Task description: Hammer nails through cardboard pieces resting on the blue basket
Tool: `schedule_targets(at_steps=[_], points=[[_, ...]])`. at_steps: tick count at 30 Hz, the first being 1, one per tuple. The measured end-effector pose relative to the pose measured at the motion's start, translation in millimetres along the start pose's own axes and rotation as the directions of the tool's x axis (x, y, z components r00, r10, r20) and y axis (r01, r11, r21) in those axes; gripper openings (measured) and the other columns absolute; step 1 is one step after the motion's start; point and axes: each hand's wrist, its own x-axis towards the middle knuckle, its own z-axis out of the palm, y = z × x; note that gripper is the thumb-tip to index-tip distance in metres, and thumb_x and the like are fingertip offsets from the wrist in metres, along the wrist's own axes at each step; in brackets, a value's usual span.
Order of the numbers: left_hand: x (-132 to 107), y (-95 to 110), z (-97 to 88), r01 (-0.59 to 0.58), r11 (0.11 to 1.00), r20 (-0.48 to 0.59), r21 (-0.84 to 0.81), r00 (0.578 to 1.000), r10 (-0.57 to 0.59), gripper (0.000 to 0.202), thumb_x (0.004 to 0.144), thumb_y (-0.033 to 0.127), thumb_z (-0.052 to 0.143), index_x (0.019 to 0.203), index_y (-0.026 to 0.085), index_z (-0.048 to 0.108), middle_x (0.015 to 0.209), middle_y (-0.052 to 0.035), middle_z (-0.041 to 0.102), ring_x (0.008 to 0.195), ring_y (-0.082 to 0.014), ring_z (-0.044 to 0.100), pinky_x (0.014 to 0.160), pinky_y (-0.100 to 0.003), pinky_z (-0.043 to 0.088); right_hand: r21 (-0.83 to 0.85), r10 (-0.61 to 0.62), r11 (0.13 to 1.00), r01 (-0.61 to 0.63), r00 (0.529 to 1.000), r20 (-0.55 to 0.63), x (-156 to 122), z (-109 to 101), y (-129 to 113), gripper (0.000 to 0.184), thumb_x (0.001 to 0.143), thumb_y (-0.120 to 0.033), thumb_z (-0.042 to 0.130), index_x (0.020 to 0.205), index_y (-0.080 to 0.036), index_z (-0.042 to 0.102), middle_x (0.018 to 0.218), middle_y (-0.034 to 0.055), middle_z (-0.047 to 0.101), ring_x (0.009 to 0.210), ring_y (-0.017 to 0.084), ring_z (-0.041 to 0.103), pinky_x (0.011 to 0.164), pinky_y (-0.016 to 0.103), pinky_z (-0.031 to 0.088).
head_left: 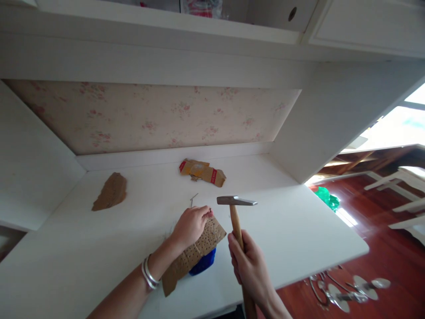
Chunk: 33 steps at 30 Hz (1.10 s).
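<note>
My left hand (191, 226), with silver bangles at the wrist, is closed in a pinch over the upper end of a piece of brown cardboard (207, 237). A tiny dark thing shows at its fingertips, too small to name. Rows of small holes dot the cardboard, which lies partly over a blue object (203, 262) on the white tabletop (299, 230). Wrapped round the wooden handle of a hammer (235, 217), my right hand (249, 261) is to the right of the cardboard. The hammer's metal head is raised, apart from the cardboard. Thin nail-like pieces (192, 200) lie just beyond my left hand.
Torn cardboard (111, 191) lies at the left, and another scrap with red and yellow print (202, 172) near the back. White cabinet panels enclose the sides and top. Past the right edge are a green plastic bag (327, 198) and a metal lamp-like fixture (345, 290).
</note>
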Motion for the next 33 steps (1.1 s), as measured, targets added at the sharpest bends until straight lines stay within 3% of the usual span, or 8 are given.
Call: schedule_targets(at_steps=[21, 26, 33], points=[[-1, -2, -0.4, 0.027, 0.977, -0.026, -0.210, 0.999, -0.033, 0.018, 0.089, 0.016, 0.055, 0.085, 0.024, 0.070, 0.090, 0.0004, 0.074, 0.085, -0.0156, 0.068, 0.079, -0.025, 0.052, 0.012, -0.002, 1.000, 0.002, 1.000, -0.003, -5, 3, -7, 0.040, 0.087, -0.061, 0.054, 0.076, -0.023, 0.045, 0.051, -0.0100, 0.039, 0.036, 0.005, 0.031, 0.031, 0.015, 0.025], [-2, 3, -2.5, 0.014, 0.982, -0.015, -0.187, 1.000, -0.017, 0.019, 0.091, 0.016, 0.054, 0.082, 0.024, 0.069, 0.088, 0.0009, 0.073, 0.082, -0.0152, 0.067, 0.075, -0.024, 0.051, -0.077, -0.043, 0.996, 0.046, 0.998, 0.036, -8, 1, -6, 0.039, 0.090, -0.059, 0.051, 0.075, -0.023, 0.044, 0.051, -0.0099, 0.036, 0.038, 0.006, 0.031, 0.034, 0.017, 0.026], [1, 5, -4.3, -0.046, 0.992, -0.021, -0.115, 0.999, 0.044, 0.021, 0.090, 0.015, 0.056, 0.075, 0.021, 0.069, 0.077, -0.0001, 0.070, 0.074, -0.0138, 0.064, 0.070, -0.022, 0.046, -0.255, -0.193, 0.948, 0.191, 0.981, 0.018, -10, 3, -3, 0.039, 0.089, -0.053, 0.054, 0.068, -0.023, 0.043, 0.054, -0.0084, 0.031, 0.047, 0.009, 0.031, 0.041, 0.020, 0.027]])
